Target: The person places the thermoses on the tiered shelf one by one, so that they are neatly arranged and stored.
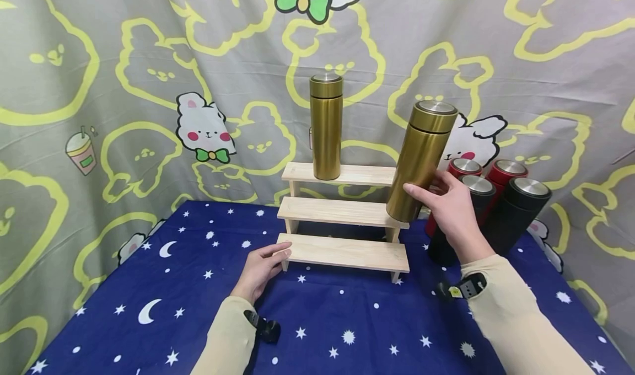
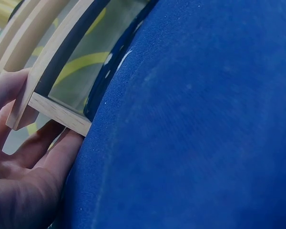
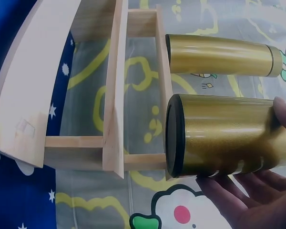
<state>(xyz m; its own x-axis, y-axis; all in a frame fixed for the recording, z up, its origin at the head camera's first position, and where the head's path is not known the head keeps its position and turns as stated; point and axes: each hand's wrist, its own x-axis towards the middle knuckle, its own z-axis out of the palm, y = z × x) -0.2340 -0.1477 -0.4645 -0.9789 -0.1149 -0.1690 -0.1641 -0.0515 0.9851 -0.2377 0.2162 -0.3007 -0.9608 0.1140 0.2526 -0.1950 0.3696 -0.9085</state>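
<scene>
The right hand [image 1: 448, 207] has its thumb and fingers wrapped round a gold flask [image 1: 421, 149], held tilted with its lid leaning to the right, above the right end of a three-step wooden stand [image 1: 342, 213], though whether its base touches the wood is hard to tell. Left of that grip a second gold flask [image 1: 326, 132] stands upright on the top step, while just right of it are two black flasks [image 1: 513, 215] and two red flasks [image 1: 498, 186]. Lower and to its left, the left hand [image 1: 260, 267] grips the left end of the lowest step.
</scene>
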